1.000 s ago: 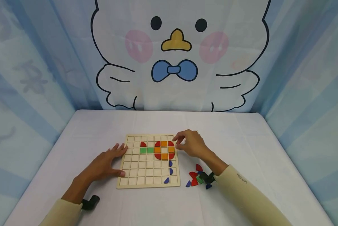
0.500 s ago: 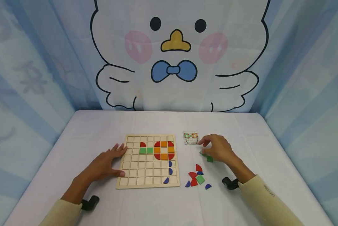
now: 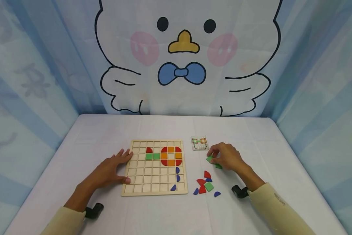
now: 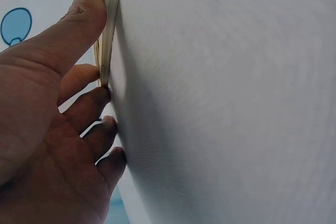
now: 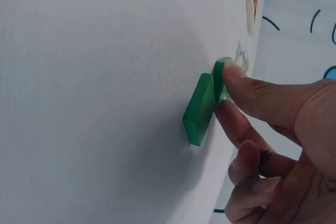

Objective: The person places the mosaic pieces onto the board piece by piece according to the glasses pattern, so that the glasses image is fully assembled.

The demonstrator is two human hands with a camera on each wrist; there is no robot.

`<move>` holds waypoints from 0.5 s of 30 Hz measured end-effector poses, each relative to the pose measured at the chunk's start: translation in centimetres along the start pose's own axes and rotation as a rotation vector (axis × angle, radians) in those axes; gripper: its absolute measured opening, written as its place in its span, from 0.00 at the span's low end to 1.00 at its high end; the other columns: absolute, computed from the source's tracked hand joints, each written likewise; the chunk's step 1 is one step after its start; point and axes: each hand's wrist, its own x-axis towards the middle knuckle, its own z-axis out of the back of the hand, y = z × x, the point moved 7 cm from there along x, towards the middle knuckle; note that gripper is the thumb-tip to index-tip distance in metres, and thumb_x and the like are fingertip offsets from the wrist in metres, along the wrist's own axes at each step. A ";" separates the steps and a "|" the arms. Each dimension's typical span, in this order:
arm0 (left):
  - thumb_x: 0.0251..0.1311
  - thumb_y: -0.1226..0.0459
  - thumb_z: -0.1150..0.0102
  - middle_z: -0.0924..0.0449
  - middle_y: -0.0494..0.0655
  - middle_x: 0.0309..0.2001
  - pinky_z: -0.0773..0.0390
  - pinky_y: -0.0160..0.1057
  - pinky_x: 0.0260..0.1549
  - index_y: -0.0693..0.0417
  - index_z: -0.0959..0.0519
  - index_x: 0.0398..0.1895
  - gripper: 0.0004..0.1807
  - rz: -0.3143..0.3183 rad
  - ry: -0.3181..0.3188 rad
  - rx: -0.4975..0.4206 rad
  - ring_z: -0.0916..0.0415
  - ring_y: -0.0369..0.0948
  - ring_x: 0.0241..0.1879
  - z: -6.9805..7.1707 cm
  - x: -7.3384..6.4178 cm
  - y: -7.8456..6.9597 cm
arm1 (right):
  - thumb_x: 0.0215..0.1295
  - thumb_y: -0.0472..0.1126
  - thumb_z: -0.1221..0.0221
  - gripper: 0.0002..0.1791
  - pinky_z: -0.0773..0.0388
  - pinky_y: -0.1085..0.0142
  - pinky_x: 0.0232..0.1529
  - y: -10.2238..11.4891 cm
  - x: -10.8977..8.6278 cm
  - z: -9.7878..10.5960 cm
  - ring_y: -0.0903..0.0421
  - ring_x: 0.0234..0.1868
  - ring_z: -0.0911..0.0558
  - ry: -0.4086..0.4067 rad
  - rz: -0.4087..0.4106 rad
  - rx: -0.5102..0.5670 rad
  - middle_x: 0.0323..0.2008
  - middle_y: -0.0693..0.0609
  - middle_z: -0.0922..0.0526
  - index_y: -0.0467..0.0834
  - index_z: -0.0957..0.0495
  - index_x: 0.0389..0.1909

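Observation:
A light wooden grid board [image 3: 139, 180] lies flat, with red quarter-round, orange square, green square and blue half-round tiles on it. My left hand [image 3: 109, 168] rests at its left side, fingers spread and thumb against the edge; the left wrist view shows the thumb along the board's rim [image 4: 107, 51]. To the right of the board, my right hand [image 3: 228, 156] pinches a green square tile [image 5: 219, 80] between thumb and index finger, low over the table. Right beside it lies a second green square tile [image 5: 198, 111], partly covered by the hand in the head view.
A small printed pattern card [image 3: 199, 143] lies behind the right hand. Nearer the front is a loose group with red quarter-round tiles [image 3: 202, 189], another green tile [image 3: 209, 186] and several blue half-round tiles [image 3: 217, 194]. A patterned curtain [image 3: 182, 98] hangs behind the table.
My right hand has left the board's upper right corner and moved right to the green tiles, its fingers now on one. The card came into view. My left hand stays put.

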 end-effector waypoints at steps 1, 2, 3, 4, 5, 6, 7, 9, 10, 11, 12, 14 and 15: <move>0.47 0.46 0.17 0.44 0.57 0.84 0.47 0.75 0.77 0.49 0.38 0.84 0.61 0.000 0.000 0.001 0.51 0.65 0.84 0.0 0.0 0.0 | 0.61 0.40 0.23 0.09 0.22 0.58 0.41 0.0 0.0 -0.1 0.53 0.42 0.20 -0.002 0.003 -0.001 0.32 0.56 0.15 0.52 0.11 0.40; 0.47 0.46 0.17 0.44 0.57 0.84 0.47 0.75 0.77 0.49 0.38 0.84 0.61 0.001 0.000 0.001 0.51 0.65 0.84 0.0 0.0 -0.1 | 0.60 0.41 0.23 0.09 0.23 0.59 0.41 0.1 0.1 -0.1 0.54 0.41 0.20 -0.002 0.006 0.001 0.32 0.55 0.15 0.51 0.12 0.39; 0.47 0.46 0.17 0.44 0.57 0.84 0.48 0.75 0.77 0.49 0.39 0.84 0.61 0.001 0.001 0.001 0.51 0.65 0.84 0.0 0.0 -0.1 | 0.60 0.41 0.22 0.09 0.23 0.60 0.40 0.2 0.1 -0.2 0.54 0.40 0.21 -0.002 0.009 0.003 0.32 0.55 0.15 0.51 0.13 0.38; 0.47 0.46 0.17 0.44 0.57 0.84 0.48 0.75 0.78 0.49 0.38 0.84 0.61 0.000 0.000 0.001 0.51 0.65 0.84 0.0 0.0 -0.1 | 0.60 0.42 0.22 0.09 0.24 0.61 0.39 0.3 0.1 -0.3 0.54 0.39 0.21 -0.001 0.009 0.007 0.32 0.55 0.16 0.51 0.14 0.37; 0.47 0.46 0.17 0.44 0.57 0.84 0.48 0.75 0.78 0.50 0.38 0.84 0.61 -0.001 -0.001 0.001 0.51 0.65 0.84 0.1 0.0 -0.1 | 0.60 0.42 0.22 0.10 0.25 0.61 0.38 0.4 0.1 -0.4 0.54 0.38 0.21 0.000 0.010 0.012 0.31 0.55 0.16 0.51 0.15 0.36; 0.47 0.46 0.17 0.44 0.57 0.84 0.48 0.75 0.78 0.50 0.39 0.84 0.61 -0.001 -0.001 0.001 0.51 0.65 0.84 0.1 0.0 -0.2 | 0.59 0.42 0.22 0.11 0.25 0.62 0.37 0.6 0.2 -0.5 0.54 0.38 0.22 0.002 0.011 0.017 0.31 0.54 0.17 0.51 0.16 0.35; 0.47 0.46 0.17 0.44 0.57 0.84 0.47 0.75 0.78 0.50 0.38 0.84 0.61 -0.003 -0.002 0.002 0.51 0.65 0.84 0.1 0.0 -0.2 | 0.59 0.41 0.22 0.12 0.26 0.62 0.37 0.8 0.2 -0.6 0.54 0.37 0.22 0.005 0.014 0.024 0.31 0.54 0.17 0.51 0.17 0.35; 0.47 0.46 0.17 0.44 0.57 0.84 0.47 0.74 0.78 0.50 0.38 0.84 0.61 -0.004 -0.001 0.004 0.51 0.65 0.84 0.1 0.0 -0.2 | 0.58 0.40 0.21 0.12 0.27 0.63 0.36 1.3 0.3 -0.8 0.54 0.36 0.23 0.007 0.024 0.036 0.31 0.54 0.18 0.50 0.18 0.34; 0.46 0.46 0.17 0.44 0.57 0.84 0.47 0.74 0.78 0.50 0.38 0.84 0.61 -0.004 -0.001 0.003 0.51 0.65 0.84 0.1 0.0 -0.2 | 0.58 0.40 0.21 0.12 0.27 0.63 0.37 1.6 0.3 -1.0 0.54 0.36 0.23 0.008 0.030 0.038 0.31 0.54 0.18 0.50 0.18 0.33; 0.46 0.46 0.17 0.44 0.57 0.84 0.48 0.74 0.78 0.50 0.39 0.84 0.61 -0.002 0.001 0.002 0.52 0.65 0.84 0.1 0.0 -0.2 | 0.58 0.39 0.21 0.12 0.27 0.63 0.37 1.9 0.3 -1.1 0.54 0.36 0.23 0.011 0.038 0.040 0.31 0.54 0.18 0.51 0.18 0.33; 0.46 0.45 0.17 0.44 0.57 0.84 0.48 0.75 0.78 0.50 0.39 0.84 0.61 -0.001 0.002 0.002 0.52 0.65 0.84 0.1 0.0 -0.1 | 0.58 0.39 0.21 0.12 0.27 0.63 0.37 2.1 0.4 -1.3 0.54 0.36 0.23 0.015 0.042 0.039 0.31 0.54 0.18 0.51 0.18 0.33; 0.46 0.45 0.17 0.44 0.57 0.84 0.48 0.75 0.78 0.49 0.38 0.84 0.61 0.002 0.004 0.000 0.52 0.65 0.84 0.0 0.0 -0.1 | 0.58 0.38 0.22 0.12 0.26 0.63 0.37 2.7 0.5 -1.6 0.54 0.35 0.23 0.024 0.048 0.041 0.31 0.54 0.18 0.51 0.18 0.32; 0.46 0.45 0.17 0.44 0.57 0.84 0.48 0.75 0.78 0.49 0.38 0.84 0.61 0.005 0.005 -0.001 0.52 0.65 0.84 0.0 0.0 -0.1 | 0.58 0.38 0.22 0.12 0.26 0.63 0.37 3.0 0.6 -1.7 0.55 0.36 0.23 0.029 0.050 0.041 0.31 0.54 0.18 0.51 0.18 0.32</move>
